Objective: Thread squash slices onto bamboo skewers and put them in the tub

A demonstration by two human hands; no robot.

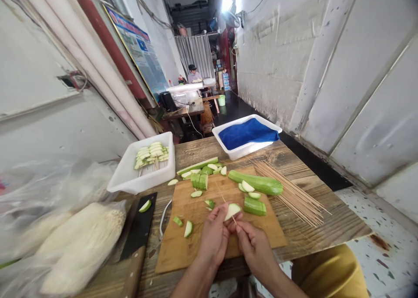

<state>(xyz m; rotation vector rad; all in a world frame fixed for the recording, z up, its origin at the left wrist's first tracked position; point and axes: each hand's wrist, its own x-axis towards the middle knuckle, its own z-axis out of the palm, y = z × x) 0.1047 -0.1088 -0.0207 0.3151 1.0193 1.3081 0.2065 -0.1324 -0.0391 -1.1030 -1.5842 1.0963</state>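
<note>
My left hand (214, 235) pinches a pale zucchini slice (232, 211) over the wooden cutting board (183, 245). My right hand (256, 248) is closed on the lower end of a thin bamboo skewer (224, 198) that runs through the slice and sticks out above it. Both hands hover above the near part of the board. A whole zucchini piece (257, 182) and a cut green chunk (254, 206) lie just beyond the hands, with loose slices (187, 228) scattered on the board.
A pile of bamboo skewers (294, 193) lies right of the board. A white tray (129, 176) at the left holds skewered zucchini (152, 154); another white tray (238, 152) holds a blue cloth. Bagged enoki mushrooms (78, 245) and a black cleaver (140, 226) sit near left. A person works far back.
</note>
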